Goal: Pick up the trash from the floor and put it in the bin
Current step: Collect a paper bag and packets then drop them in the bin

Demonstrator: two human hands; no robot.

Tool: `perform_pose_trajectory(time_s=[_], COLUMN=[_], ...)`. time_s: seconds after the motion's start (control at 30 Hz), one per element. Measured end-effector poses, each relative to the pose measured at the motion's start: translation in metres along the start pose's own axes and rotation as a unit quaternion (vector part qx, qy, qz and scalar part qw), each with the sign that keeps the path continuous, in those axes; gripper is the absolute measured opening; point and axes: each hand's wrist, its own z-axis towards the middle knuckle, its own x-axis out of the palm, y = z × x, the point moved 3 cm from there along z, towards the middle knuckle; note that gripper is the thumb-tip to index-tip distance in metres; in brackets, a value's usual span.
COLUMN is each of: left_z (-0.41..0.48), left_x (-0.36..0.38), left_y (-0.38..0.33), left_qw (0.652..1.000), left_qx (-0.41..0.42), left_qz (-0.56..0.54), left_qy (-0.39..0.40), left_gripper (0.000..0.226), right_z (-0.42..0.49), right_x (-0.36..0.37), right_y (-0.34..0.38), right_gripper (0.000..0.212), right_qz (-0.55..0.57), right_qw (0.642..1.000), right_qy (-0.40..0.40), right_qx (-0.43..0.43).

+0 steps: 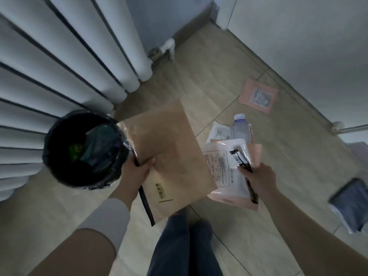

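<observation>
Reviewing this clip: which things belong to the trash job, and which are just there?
Job:
bin
brown envelope, in left hand
pink and white bags, in right hand
bottle
pink packet
dark packet

Just there:
radiator
pipe valve

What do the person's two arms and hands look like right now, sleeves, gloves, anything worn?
Both hands are bare, with no gloves, rings or watch visible. The left hand comes out of a light grey long sleeve that is pushed up the forearm. The right hand has a bare forearm, with no sleeve in view.
</observation>
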Motion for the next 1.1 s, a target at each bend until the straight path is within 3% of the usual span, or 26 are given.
perform_pose_trajectory(time_s=[0.1, 0.23, 0.37, 0.53, 0.7, 0.87, 0.97, 1.1], left_z=[-0.026, -0.060, -0.080, -0.062, -0.017, 0.044, 0.078, 0.114], left_x=[-0.039, -0.096, -0.167, -0.242, -0.272, -0.275, -0.274, -0.270], left_y=[-0.005, 0.002, 0.009, 0.001, -0.004, 0.005, 0.006, 0.003], left_qw=[0.998, 0.989, 0.974, 0.962, 0.966, 0.972, 0.964, 0.962], left_qx=[-0.006, -0.015, -0.028, -0.028, -0.026, -0.079, -0.116, -0.107], left_qz=[-0.047, -0.099, -0.080, -0.039, 0.028, 0.121, 0.204, 0.243], left_qy=[-0.051, -0.113, -0.211, -0.268, -0.254, -0.184, -0.128, -0.064], left_gripper=[0.030, 0.029, 0.023, 0.024, 0.033, 0.030, 0.029, 0.036], right_z=[-0.028, -0.074, -0.116, -0.150, -0.157, -0.140, -0.127, -0.110], right_x=[0.003, 0.023, 0.055, 0.112, 0.175, 0.234, 0.260, 0.290], right_y=[0.040, 0.096, 0.157, 0.226, 0.273, 0.302, 0.315, 0.332], right_gripper=[0.037, 0.038, 0.044, 0.032, 0.040, 0.054, 0.049, 0.052], right_qz=[-0.035, -0.063, -0.091, -0.134, -0.197, -0.235, -0.262, -0.285], right_qw=[0.997, 0.985, 0.971, 0.953, 0.941, 0.937, 0.930, 0.921], right_qy=[0.010, 0.041, 0.078, 0.136, 0.156, 0.200, 0.210, 0.244], right_qx=[-0.064, -0.153, -0.206, -0.234, -0.227, -0.163, -0.148, -0.108])
